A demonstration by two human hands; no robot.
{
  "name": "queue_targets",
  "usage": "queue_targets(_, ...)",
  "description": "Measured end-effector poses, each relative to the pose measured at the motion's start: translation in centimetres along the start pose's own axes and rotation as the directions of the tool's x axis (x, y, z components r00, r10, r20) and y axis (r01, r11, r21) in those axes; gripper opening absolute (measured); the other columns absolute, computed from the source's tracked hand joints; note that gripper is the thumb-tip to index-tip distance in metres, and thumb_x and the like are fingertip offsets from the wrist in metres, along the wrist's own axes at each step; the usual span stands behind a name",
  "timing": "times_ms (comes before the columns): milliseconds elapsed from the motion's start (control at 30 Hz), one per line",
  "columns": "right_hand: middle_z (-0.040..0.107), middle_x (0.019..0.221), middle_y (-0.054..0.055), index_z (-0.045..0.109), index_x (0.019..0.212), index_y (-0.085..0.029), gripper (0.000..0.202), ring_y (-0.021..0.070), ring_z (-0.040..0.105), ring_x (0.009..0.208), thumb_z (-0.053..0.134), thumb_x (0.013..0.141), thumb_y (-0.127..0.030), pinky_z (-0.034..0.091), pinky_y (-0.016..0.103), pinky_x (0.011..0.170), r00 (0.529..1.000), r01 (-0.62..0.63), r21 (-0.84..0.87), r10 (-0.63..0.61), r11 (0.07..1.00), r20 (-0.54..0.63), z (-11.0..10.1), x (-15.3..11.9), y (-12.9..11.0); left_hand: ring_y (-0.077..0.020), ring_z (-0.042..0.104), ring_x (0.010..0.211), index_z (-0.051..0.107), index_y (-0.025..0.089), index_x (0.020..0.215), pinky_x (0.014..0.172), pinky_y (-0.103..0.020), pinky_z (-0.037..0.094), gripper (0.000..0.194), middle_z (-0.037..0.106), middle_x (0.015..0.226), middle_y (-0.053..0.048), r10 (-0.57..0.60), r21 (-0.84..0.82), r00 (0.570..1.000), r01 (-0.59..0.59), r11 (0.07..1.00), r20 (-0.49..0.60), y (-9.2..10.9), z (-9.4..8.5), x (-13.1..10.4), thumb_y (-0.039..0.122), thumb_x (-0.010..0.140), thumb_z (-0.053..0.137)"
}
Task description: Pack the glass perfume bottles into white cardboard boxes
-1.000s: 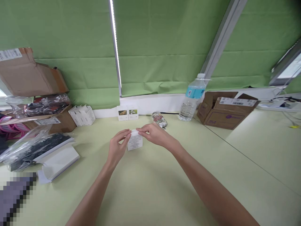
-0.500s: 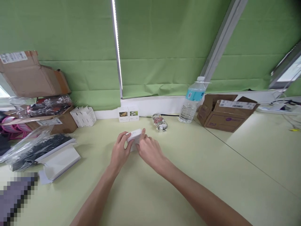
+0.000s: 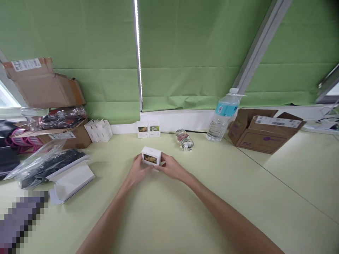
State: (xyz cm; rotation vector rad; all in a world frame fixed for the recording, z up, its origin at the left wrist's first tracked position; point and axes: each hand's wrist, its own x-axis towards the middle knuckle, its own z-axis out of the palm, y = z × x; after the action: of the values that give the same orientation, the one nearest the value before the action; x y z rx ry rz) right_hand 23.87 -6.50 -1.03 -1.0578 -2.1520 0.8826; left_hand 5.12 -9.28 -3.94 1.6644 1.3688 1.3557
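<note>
A small white box (image 3: 151, 156) with a picture on its front is held upright between my two hands, over the middle of the pale green table (image 3: 164, 211). My left hand (image 3: 137, 171) grips its left side, and my right hand (image 3: 171, 166) has its fingers closed on the right side. Behind it, two similar white boxes with pictures (image 3: 148, 129) stand side by side against the wall. Right of those lies a row of shiny wrapped items (image 3: 184, 139).
Several narrow white boxes (image 3: 98, 130) stand back left, beside stacked cardboard boxes (image 3: 45, 86). A plastic-bagged dark item (image 3: 55, 165) and an open white carton (image 3: 72, 180) lie at left. A water bottle (image 3: 222, 114) and an open cardboard box (image 3: 265, 135) stand back right.
The white box has turned so its picture side now faces me. My right index finger has come off its top, and both hands now hold its sides. The view has shifted slightly left.
</note>
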Motion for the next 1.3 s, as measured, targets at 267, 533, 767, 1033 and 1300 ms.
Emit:
queue_targets(267, 0.069, 0.099, 0.007, 0.06, 0.106, -0.016, 0.029, 0.0157, 0.063, 0.076, 0.062, 0.078, -0.022, 0.047, 0.026, 0.068, 0.991, -0.069, -0.142, 0.051, 0.987, -0.127, 0.9, 3.3, 1.1, -0.0207, 0.06, 0.101, 0.055, 0.018, 0.115, 0.087, -0.036, 0.047, 0.043, 0.062, 0.116, -0.012, -0.041, -0.044, 0.979, 0.033, 0.999, -0.197, -1.0, 0.1, 0.6, 0.037, 0.078, 0.062)
queue_targets(533, 0.066, 0.108, 0.009, 0.054, 0.117, -0.015, 0.035, 0.0162, 0.062, 0.086, 0.058, 0.083, -0.024, 0.045, 0.026, 0.076, 0.971, -0.168, -0.251, 0.116, 0.953, -0.209, 3.0, 11.5, 3.0, -0.0165, 0.061, 0.071, 0.064, 0.018, 0.088, 0.067, -0.029, 0.048, 0.022, 0.067, 0.08, -0.005, -0.151, 0.034, 0.938, 0.17, 0.985, -0.311, -2.9, -0.9, 1.2, 0.036, 0.082, 0.052)
queue_targets(767, 0.068, 0.106, 0.008, 0.057, 0.114, -0.019, 0.031, 0.0197, 0.063, 0.09, 0.057, 0.084, -0.027, 0.044, 0.026, 0.074, 0.94, -0.279, -0.363, 0.176, 0.889, -0.293, 2.8, 17.2, 4.2, -0.0147, 0.06, 0.068, 0.065, 0.02, 0.081, 0.063, -0.025, 0.042, 0.018, 0.068, 0.077, -0.002, -0.189, 0.162, 0.959, 0.225, 0.961, -0.21, -2.3, -0.6, 1.6, 0.029, 0.081, 0.049)
queue_targets(1033, 0.069, 0.091, 0.013, 0.068, 0.08, -0.017, 0.029, 0.0255, 0.062, 0.089, 0.057, 0.083, -0.044, 0.041, 0.03, 0.071, 0.9, -0.391, -0.5, 0.206, 0.773, -0.385, 3.0, 18.3, 5.1, -0.0162, 0.061, 0.069, 0.065, 0.023, 0.083, 0.061, -0.026, 0.036, 0.017, 0.07, 0.082, -0.003, -0.213, 0.226, 0.941, 0.275, 0.935, -0.263, -2.7, -0.4, 2.8, 0.03, 0.083, 0.049)
queue_targets(1300, 0.068, 0.07, 0.01, 0.066, 0.064, -0.017, 0.046, 0.0214, 0.063, 0.073, 0.041, 0.091, -0.043, 0.038, 0.028, 0.063, 0.956, -0.23, -0.498, 0.098, 0.836, -0.276, 5.1, 16.2, 1.7, -0.0166, 0.056, 0.064, 0.063, 0.021, 0.076, 0.061, -0.027, 0.034, 0.027, 0.067, 0.077, -0.005, -0.284, -0.041, 0.908, 0.285, 0.958, -0.308, -2.5, -0.6, 2.8, 0.043, 0.084, 0.048)
